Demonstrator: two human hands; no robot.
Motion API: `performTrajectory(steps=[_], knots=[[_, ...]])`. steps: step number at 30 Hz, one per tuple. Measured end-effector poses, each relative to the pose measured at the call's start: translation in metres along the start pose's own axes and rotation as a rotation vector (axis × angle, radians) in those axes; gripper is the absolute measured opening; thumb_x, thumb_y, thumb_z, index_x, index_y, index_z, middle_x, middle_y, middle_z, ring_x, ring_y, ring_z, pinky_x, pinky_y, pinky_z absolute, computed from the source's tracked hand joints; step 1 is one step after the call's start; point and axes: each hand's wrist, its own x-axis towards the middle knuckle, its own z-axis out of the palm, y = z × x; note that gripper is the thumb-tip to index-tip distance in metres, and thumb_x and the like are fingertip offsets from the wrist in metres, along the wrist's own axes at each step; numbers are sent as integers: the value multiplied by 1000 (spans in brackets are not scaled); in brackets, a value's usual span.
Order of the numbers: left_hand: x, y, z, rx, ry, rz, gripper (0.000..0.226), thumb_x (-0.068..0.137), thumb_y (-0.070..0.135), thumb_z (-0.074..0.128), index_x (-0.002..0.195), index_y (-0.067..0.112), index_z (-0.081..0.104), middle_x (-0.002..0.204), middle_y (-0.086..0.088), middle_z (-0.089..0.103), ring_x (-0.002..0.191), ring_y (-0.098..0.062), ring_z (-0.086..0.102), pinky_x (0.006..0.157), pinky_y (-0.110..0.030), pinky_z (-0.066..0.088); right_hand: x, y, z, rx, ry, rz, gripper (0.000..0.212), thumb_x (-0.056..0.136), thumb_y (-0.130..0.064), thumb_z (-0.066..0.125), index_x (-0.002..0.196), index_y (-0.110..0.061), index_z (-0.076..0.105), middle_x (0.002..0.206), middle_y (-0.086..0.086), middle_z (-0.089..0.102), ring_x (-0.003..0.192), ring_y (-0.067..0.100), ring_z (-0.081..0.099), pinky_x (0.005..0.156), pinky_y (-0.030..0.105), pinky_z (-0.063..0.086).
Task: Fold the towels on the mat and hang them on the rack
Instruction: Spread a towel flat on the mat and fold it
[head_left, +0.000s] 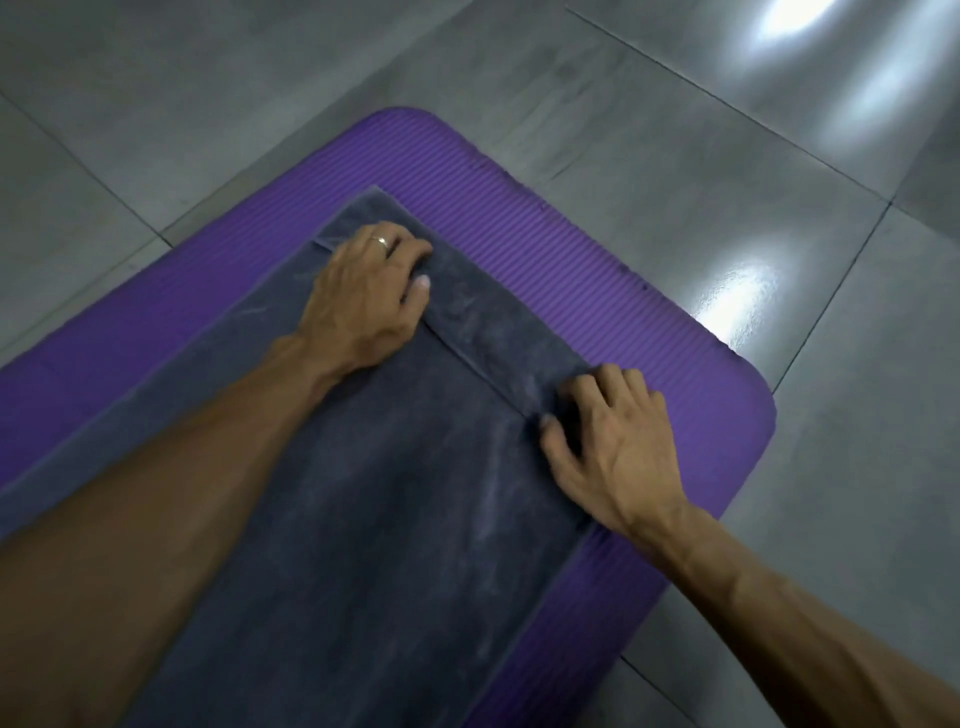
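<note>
Both arms reach out over the grey towel on the mat. Left hand and right hand each pinch its folded edge with bent fingers.

The towel and mat run off the lower edge, their near ends unseen.

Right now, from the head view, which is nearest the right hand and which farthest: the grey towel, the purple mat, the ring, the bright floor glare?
1. Grey towel, under the right hand.
2. Purple mat, just right.
3. Ring, on the left hand.
4. Floor glare, top right.
</note>
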Motion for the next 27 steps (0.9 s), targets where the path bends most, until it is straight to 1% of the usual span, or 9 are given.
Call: performTrajectory(steps=[3, 5, 7, 11, 14, 16, 19, 22, 27], knots=[[17, 19, 25, 35, -187, -20, 58, 100, 42, 32, 150, 13, 29, 153, -10, 32, 144, -28, 23, 118, -47, 16, 26, -24, 18, 126, -55, 98, 53, 90, -45, 37, 124, -9, 55, 135, 14, 51, 123, 34, 47, 100, 47, 39], [20, 15, 41, 142, -334, -25, 68, 97, 58, 20, 155, 25, 6, 163, -1, 5, 149, -26, -3, 118, -52, -3, 33, -30, 33, 39, -196, 94, 68, 94, -51, 24, 147, -10, 34, 157, 15, 24, 146, 32, 21, 117, 50, 16], [27, -3, 42, 222, -373, -60, 70, 91, 69, 10, 152, 38, -4, 162, 3, -8, 147, -31, -15, 113, -58, -12, 19, -17, 37, -78, -264, 38, 68, 96, -55, 17, 154, -19, 19, 162, 9, 11, 149, 29, 9, 119, 53, 7], [43, -42, 25, 217, -457, -188, 69, 86, 74, 3, 149, 47, -7, 161, 4, -14, 145, -32, -20, 113, -59, -14, -26, 26, 17, -73, -319, 54, 66, 98, -56, 8, 155, -24, 13, 162, 4, 6, 149, 24, 7, 119, 50, 11], [44, -32, 25, 176, -405, -166, 56, 100, 56, 19, 152, 39, 10, 163, -2, 1, 147, -35, -10, 114, -59, -7, -22, 33, 4, -38, -309, 64, 61, 99, -46, 23, 149, -14, 32, 154, 8, 35, 139, 27, 36, 108, 46, 33], [46, -21, 21, 118, -309, -144, 43, 102, 32, 33, 145, 27, 35, 156, -7, 24, 146, -37, 7, 114, -62, 6, -5, 33, -3, -14, -223, 110, 47, 96, -36, 39, 136, -12, 47, 126, 9, 58, 112, 30, 55, 86, 41, 40], [53, -14, 4, 244, -231, -94, 25, 95, 19, 46, 119, 13, 50, 131, -12, 50, 126, -36, 37, 99, -53, 32, 25, 36, -19, 266, -388, 314, 26, 91, -26, 56, 115, -15, 56, 104, 6, 65, 99, 30, 61, 82, 36, 45], [54, -14, -12, 265, -276, -42, 25, 93, 23, 55, 116, 14, 51, 119, -12, 51, 113, -34, 45, 81, -45, 38, 42, 44, -29, 513, -498, 360, 7, 86, -21, 66, 82, -17, 62, 79, 1, 65, 80, 19, 62, 69, 28, 46], [20, -9, -42, 229, -206, -110, 19, 90, 19, 55, 107, 11, 53, 124, -16, 50, 104, -39, 55, 75, -47, 42, 38, 40, -42, 825, -531, 322, 10, 85, -14, 71, 81, -8, 64, 78, 7, 65, 73, 15, 60, 74, 38, 53]])
